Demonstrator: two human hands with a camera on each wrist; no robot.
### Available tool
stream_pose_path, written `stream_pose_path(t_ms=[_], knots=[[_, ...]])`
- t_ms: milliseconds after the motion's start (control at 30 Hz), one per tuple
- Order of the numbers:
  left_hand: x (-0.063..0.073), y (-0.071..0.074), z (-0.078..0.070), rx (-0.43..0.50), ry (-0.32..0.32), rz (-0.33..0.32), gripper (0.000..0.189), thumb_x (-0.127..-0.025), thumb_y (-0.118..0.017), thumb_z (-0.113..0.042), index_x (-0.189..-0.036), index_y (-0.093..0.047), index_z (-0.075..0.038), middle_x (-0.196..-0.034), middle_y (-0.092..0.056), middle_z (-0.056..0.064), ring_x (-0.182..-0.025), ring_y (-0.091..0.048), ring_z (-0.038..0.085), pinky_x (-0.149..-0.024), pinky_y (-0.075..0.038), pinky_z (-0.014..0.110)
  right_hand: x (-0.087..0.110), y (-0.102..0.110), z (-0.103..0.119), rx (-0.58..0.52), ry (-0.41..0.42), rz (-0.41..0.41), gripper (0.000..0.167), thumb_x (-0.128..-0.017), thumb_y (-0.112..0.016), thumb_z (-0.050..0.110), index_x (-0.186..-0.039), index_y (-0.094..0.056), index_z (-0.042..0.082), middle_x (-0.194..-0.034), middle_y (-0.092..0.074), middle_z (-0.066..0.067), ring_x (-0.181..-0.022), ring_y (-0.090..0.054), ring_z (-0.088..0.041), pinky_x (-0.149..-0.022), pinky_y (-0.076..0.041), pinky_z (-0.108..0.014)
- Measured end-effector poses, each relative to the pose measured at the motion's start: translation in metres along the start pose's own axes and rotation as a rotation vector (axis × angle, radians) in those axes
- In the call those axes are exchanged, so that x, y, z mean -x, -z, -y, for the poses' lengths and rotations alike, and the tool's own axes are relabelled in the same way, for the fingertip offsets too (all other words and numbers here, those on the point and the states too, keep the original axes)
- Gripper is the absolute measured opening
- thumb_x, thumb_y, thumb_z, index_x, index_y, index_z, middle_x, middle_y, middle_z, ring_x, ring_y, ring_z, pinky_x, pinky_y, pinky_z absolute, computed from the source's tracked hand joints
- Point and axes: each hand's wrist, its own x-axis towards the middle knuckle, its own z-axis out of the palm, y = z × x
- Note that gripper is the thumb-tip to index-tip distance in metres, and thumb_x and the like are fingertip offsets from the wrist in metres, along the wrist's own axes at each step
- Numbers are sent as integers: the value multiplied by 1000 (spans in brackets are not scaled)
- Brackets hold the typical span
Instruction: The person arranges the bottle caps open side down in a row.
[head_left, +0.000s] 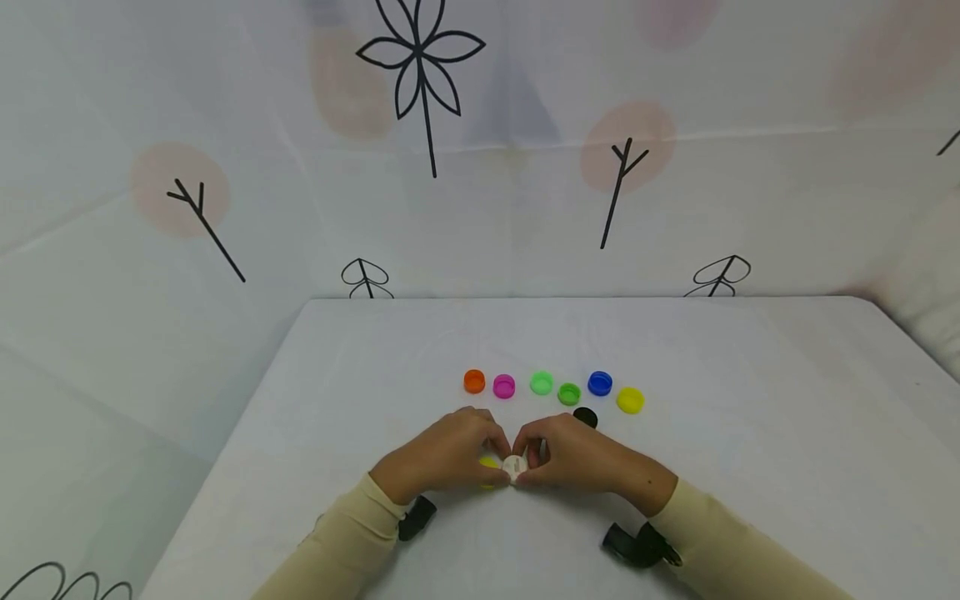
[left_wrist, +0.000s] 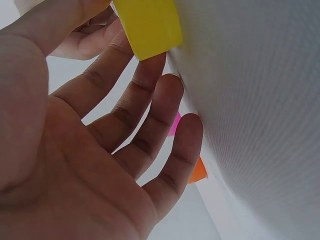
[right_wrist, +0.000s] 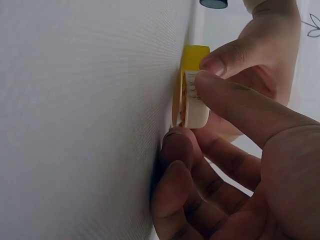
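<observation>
Both hands meet over the white tabletop at a small round white cap (head_left: pixel 514 468). My left hand (head_left: pixel 457 450) has thumb and index finger at its left edge, pinching it. From the right, my right hand (head_left: pixel 573 454) pinches the same cap between thumb and fingers. In the right wrist view, the white cap (right_wrist: pixel 196 112) stands on edge with raised marks on its side, and a thin tan rim shows beside it. Next to it, under the left fingers, lies a yellow cap (left_wrist: pixel 152 27), partly hidden in the head view.
Beyond the hands runs a loose row of caps: orange (head_left: pixel 474 382), pink (head_left: pixel 504 386), light green (head_left: pixel 542 383), green (head_left: pixel 569 394), blue (head_left: pixel 600 383) and yellow (head_left: pixel 631 401). A black cap (head_left: pixel 585 417) lies just behind the right hand. A patterned cloth hangs behind the table (head_left: pixel 750 367).
</observation>
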Motion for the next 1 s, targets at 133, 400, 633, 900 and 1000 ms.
stream_pose_path(t_ms=[133,400,633,900,1000], knots=[[1,0,-2,-4,13,0,22,-80,-85,-33,-97,-78,-21,-91,-65,-14,-92,-55,6,-82,-47,22,0,0,2,13,-20,3,18,-82,-83,26,-96,-72,22,-71,-60,8,-70,-57,-9,-63,-49,-22],[2,1,-4,-35,10,-13,21,-80,-85,-33,-96,-79,-23,-92,-65,-13,-90,-52,5,-80,-46,23,1,-1,6,60,-25,-10,19,-81,-84,25,-96,-71,23,-70,-59,8,-68,-56,-9,-59,-47,-22],[2,0,-4,-51,17,-17,19,-80,-85,-34,-95,-78,-24,-90,-64,-12,-88,-51,5,-78,-45,22,0,-2,7,86,-46,-11,21,-80,-84,25,-97,-72,23,-70,-59,8,-68,-56,-10,-58,-47,-23],[2,0,-5,-57,21,-23,19,-80,-84,-34,-95,-78,-25,-91,-64,-13,-89,-52,5,-79,-46,24,0,-3,9,124,-64,-15,23,-80,-84,27,-99,-72,22,-70,-59,9,-69,-56,-10,-59,-47,-23],[2,0,-5,-56,18,-24,19,-80,-84,-34,-95,-78,-24,-91,-64,-13,-89,-52,5,-79,-46,24,0,-3,9,125,-62,-15,23,-80,-84,27,-99,-72,22,-70,-59,9,-70,-56,-10,-59,-48,-23]])
